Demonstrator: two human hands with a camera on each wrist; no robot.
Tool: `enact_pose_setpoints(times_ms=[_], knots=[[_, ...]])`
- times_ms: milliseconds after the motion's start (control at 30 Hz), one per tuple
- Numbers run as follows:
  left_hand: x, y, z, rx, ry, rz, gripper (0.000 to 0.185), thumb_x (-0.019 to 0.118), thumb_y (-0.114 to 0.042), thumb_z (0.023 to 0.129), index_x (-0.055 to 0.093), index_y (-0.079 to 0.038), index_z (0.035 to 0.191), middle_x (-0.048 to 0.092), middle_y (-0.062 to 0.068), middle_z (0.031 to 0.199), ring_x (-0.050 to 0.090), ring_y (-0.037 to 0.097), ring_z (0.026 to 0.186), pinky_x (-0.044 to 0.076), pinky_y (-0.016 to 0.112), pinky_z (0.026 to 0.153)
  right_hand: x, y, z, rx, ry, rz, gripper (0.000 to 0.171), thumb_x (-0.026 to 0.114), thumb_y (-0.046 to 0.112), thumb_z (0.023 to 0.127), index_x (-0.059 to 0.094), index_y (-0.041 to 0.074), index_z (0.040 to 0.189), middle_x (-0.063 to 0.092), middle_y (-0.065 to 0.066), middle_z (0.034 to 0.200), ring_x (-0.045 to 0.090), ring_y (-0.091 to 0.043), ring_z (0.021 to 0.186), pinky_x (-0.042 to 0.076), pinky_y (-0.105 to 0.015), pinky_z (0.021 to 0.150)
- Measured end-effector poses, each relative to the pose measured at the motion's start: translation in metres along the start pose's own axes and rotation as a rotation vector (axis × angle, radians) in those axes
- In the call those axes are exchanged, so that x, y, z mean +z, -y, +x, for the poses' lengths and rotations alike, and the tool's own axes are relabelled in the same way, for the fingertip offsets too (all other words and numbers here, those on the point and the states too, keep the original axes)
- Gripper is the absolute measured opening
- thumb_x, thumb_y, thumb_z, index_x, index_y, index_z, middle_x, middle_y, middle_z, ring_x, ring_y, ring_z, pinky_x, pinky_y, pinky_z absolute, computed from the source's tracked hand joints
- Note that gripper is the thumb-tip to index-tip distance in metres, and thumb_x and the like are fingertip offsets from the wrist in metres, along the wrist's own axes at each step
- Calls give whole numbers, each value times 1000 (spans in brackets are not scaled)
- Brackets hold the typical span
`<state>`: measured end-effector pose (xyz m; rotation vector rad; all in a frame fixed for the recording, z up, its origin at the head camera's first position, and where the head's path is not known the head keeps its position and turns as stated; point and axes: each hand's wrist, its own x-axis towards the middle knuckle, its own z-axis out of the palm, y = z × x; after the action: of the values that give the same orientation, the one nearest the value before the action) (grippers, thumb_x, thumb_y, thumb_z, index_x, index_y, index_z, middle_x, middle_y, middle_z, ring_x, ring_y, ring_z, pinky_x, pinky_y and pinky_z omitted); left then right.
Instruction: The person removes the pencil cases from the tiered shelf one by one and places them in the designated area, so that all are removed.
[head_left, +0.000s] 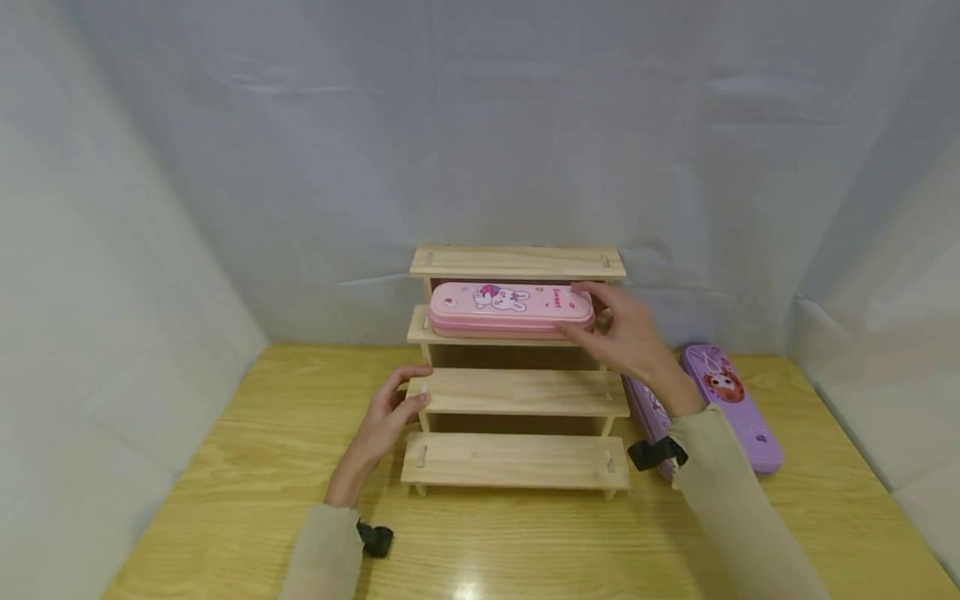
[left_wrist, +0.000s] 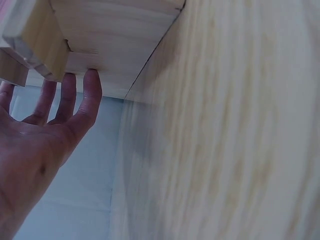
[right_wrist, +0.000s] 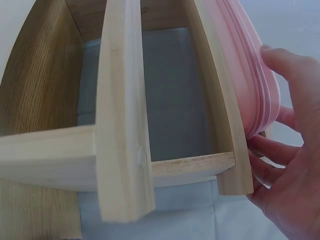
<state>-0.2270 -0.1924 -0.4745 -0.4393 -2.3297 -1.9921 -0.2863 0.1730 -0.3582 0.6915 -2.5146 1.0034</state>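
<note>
Partly closed, the right hand pinches the right end of the pink rabbit-print pencil case on the second-highest tier of the stepped wooden rack, centre frame, the left hand gripping its left side; an off-centre push could tip the case forward.

I count two hands, both mine: my left hand at about eight o'clock from the centre of one wooden rack, my right hand between two and three. The rack has four shelves. There are three cases: one pink case at twelve o'clock, two purple cases past three. Also two sleeves, two black wristbands, one table.
</note>
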Motion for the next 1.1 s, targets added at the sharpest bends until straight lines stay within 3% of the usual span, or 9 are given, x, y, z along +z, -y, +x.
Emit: enact_pose_setpoints(times_ms=[433, 600, 833, 1100], knots=[[-2, 0, 0, 0, -4, 13, 38, 56, -17, 105, 52, -8, 142, 46, 12, 151, 58, 11, 97, 56, 29, 81, 0, 4, 3, 54, 61, 44, 64, 94, 32, 73, 61, 9, 123, 64, -9, 114, 63, -26, 89, 49, -31, 73], [-2, -1, 0, 14, 3, 14, 38, 56, -17, 105, 52, -7, 142, 46, 13, 151, 58, 12, 97, 56, 30, 81, -2, 6, 0, 73, 93, 44, 71, 95, 33, 71, 59, 9, 127, 62, -9, 115, 61, -27, 90, 48, -33, 75], [-2, 0, 2, 16, 1, 9, 38, 56, -16, 105, 52, -6, 142, 46, 13, 150, 58, 11, 97, 56, 29, 80, -5, 12, -4, 99, 156, -43, 82, 94, 37, 70, 61, 8, 139, 52, -12, 109, 52, -26, 93, 42, -34, 79], [0, 0, 1, -1, 3, -7, 38, 56, -16, 105, 52, -7, 142, 47, 12, 149, 58, 11, 98, 57, 29, 81, -6, 13, -14, 86, 152, -52, 80, 94, 39, 69, 63, 8, 137, 47, -12, 107, 48, -29, 93, 38, -34, 79]])
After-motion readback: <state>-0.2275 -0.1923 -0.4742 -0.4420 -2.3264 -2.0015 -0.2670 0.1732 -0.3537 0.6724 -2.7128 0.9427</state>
